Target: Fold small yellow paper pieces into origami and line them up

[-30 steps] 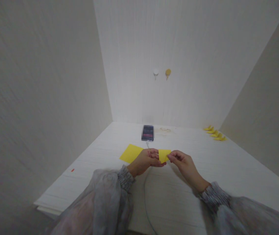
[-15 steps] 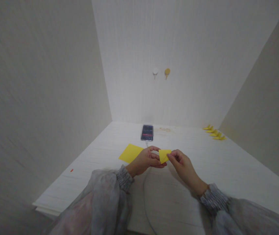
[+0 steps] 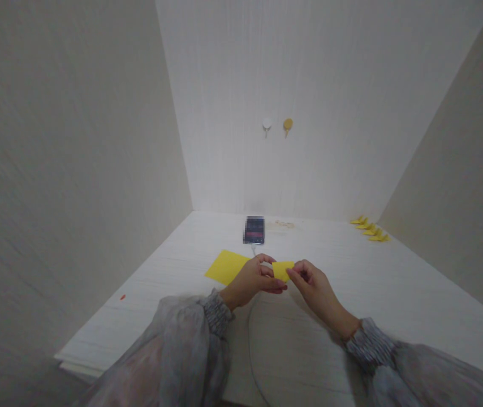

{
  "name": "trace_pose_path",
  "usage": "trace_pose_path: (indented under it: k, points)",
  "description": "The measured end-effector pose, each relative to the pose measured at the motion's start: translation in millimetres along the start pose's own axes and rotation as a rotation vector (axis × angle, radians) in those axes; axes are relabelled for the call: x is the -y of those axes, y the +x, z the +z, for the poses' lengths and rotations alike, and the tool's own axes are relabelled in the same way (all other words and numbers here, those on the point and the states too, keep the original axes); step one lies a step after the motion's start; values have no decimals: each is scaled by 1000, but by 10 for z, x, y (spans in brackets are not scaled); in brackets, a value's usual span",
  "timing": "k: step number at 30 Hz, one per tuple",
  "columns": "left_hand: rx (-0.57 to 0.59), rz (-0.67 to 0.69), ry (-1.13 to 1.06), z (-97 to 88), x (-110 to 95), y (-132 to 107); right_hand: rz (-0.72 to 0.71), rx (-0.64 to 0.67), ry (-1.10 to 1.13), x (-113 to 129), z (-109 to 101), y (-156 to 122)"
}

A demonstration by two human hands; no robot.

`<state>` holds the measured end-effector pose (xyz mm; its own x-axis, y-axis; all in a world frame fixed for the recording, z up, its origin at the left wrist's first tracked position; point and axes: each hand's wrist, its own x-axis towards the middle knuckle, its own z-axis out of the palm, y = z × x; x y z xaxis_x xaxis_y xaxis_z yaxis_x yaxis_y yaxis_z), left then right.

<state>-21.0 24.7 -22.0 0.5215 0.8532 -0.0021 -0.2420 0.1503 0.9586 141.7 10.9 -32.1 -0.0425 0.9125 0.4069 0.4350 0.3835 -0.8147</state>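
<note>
No legible lettering or numbers, the phone screen (image 3: pixel 254 230) just coarse pixel blocks.

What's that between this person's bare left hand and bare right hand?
In the head view, a small yellow piece of paper is there, with the left hand at its left side and the right hand pinching its right edge.

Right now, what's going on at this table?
A person's left hand holds a small yellow paper while the right hand pinches its right side. A larger yellow sheet lies on the white table, partly hidden by the left hand. Farther back lies a phone; folded yellow shapes sit in a row at far right.
</note>
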Motion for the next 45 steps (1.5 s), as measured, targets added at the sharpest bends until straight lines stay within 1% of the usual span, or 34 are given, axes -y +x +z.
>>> trace_pose_path:
  k: [8,15,20,23,26,31,35,41,45]
  points:
    - [-11,0,3,26,-32,-18,-8,-38,15,16,14,-2]
    - [-14,0,-9,9,-3,3,-12,-25,34,1,24,-7]
    - [-36,-5,-19,4,18,11,34,-43,147,-64,43,15]
    - [-46,-12,-19,12,10,8,52,-18,206,-78,40,31]
    - [-56,-23,-20,21,-2,7,103,1,282,-51,31,41]
    - [-61,-36,-16,22,-4,12,179,-12,378,22,25,35]
    - [-43,-35,-14,31,-5,12,196,-37,378,16,29,32]
    - [-99,-60,2,64,6,3,175,-36,337,-35,61,24]
    - [-119,-37,9,78,35,26,160,-36,305,-5,91,4]
